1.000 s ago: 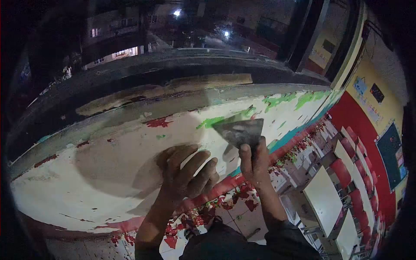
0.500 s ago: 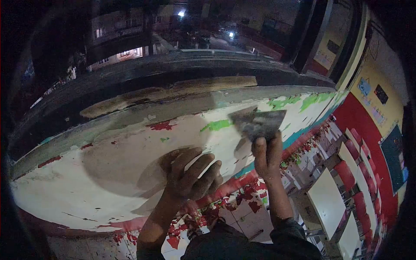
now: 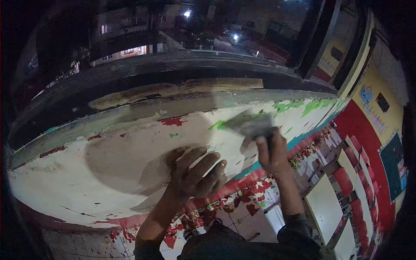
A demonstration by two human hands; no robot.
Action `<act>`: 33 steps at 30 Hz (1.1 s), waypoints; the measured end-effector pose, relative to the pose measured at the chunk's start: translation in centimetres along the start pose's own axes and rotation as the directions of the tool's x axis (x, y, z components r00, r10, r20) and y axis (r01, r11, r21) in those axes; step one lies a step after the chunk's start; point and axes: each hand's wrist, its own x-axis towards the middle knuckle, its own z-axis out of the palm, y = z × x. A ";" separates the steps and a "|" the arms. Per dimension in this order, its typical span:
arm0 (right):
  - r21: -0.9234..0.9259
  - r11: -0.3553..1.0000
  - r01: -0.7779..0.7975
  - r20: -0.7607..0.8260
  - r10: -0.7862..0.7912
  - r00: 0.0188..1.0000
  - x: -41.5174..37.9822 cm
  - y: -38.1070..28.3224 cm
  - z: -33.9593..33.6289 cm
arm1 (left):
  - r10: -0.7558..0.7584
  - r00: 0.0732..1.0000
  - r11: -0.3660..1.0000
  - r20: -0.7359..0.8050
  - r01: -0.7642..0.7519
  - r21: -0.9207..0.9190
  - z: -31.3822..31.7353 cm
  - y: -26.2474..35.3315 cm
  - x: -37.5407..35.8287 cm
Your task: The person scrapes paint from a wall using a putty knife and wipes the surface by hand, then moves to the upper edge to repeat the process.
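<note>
A wide metal scraper [image 3: 250, 125], blurred, lies against the white wall [image 3: 130, 151] beside a light green paint patch [image 3: 217, 125]. My right hand [image 3: 274, 151] is closed around its handle. Lower down and to the left, my left hand [image 3: 195, 171] holds nothing; its fingers are apart and bent near the wall surface, with a shadow beside them. Red and green patches of paint show along the upper part of the wall.
Red and green paint flakes [image 3: 208, 214] litter the tiled floor below. White tables [image 3: 324, 208] and red chairs [image 3: 344, 181] stand at the right. A grey ledge [image 3: 190, 102] and dark window frame run above the wall.
The scraper has tilted and shifted slightly left against the wall, and my right hand has turned with it. The whole view has moved a little. My left hand stays spread near the wall.
</note>
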 end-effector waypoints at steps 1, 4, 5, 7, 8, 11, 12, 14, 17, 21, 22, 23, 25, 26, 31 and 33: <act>-0.032 0.997 0.068 0.000 -0.068 0.998 0.0 0.1 -0.3 | 0.007 1.000 1.000 0.011 -0.007 -0.009 0.0 -0.1 0.0; 0.097 0.995 -0.016 -0.089 0.025 0.996 0.5 0.0 -1.1 | 0.000 1.000 1.000 0.002 0.000 -0.011 -0.2 -0.1 0.1; 0.053 0.992 -0.116 -0.014 0.117 0.993 0.9 -0.1 -1.6 | -0.006 1.000 1.000 0.000 0.006 -0.010 -0.1 0.0 0.0; -0.199 0.953 0.230 0.135 -0.206 0.969 0.8 0.0 -1.5 | -0.003 1.000 1.000 -0.002 0.003 -0.012 0.1 -0.1 -0.1; -0.172 0.963 0.206 0.102 -0.190 0.976 0.8 0.1 -1.6 | 0.013 1.000 1.000 0.004 -0.013 -0.008 0.0 -0.2 0.1; -0.106 0.990 -0.093 -0.008 0.093 0.996 1.1 0.1 -1.9 | 0.043 0.999 0.999 0.024 -0.042 -0.002 -0.2 -0.2 0.3; -0.187 0.982 0.027 0.050 -0.018 0.999 1.2 0.1 -1.9 | 0.041 0.999 0.999 0.027 -0.041 0.001 -0.2 -0.2 0.3; -0.276 0.942 0.189 0.120 -0.161 0.980 1.5 0.0 -2.1 | 0.026 1.000 1.000 0.012 -0.026 -0.006 -0.1 -0.2 0.2; -0.150 0.986 0.076 0.022 -0.074 0.997 1.7 0.5 -2.7 | -0.009 1.000 1.000 -0.017 0.008 -0.018 0.1 -0.1 -0.1; -0.221 0.941 0.255 0.144 -0.227 0.963 2.4 -0.6 -3.1 | 0.014 1.000 1.000 -0.002 -0.014 0.008 -0.2 -0.1 0.2; -0.186 0.948 0.258 0.158 -0.230 0.960 2.2 -0.7 -3.1 | 0.028 1.000 1.000 0.004 -0.028 0.014 -0.3 -0.2 0.2; -0.230 0.950 0.213 0.142 -0.184 0.973 2.0 -0.5 -2.8 | 0.022 1.000 1.000 -0.007 -0.022 0.009 -0.2 -0.2 0.2; -0.313 0.940 0.132 0.112 -0.102 0.988 1.5 -0.2 -2.1 | 0.002 0.999 1.000 -0.034 -0.001 0.004 0.0 -0.1 0.2; -0.239 0.956 0.168 0.256 -0.105 0.961 1.2 -0.8 -1.9 | 0.004 0.999 1.000 -0.036 -0.004 0.002 0.0 -0.1 0.2; 0.335 0.833 -0.441 0.274 0.362 0.891 -4.5 -2.7 1.3 | 0.002 0.999 1.000 -0.039 -0.001 0.014 0.2 -0.1 -0.2; 0.492 0.685 -0.537 0.239 0.487 0.840 -6.0 -4.6 3.4 | -0.032 0.998 0.997 -0.053 0.029 -0.065 -0.1 0.1 0.0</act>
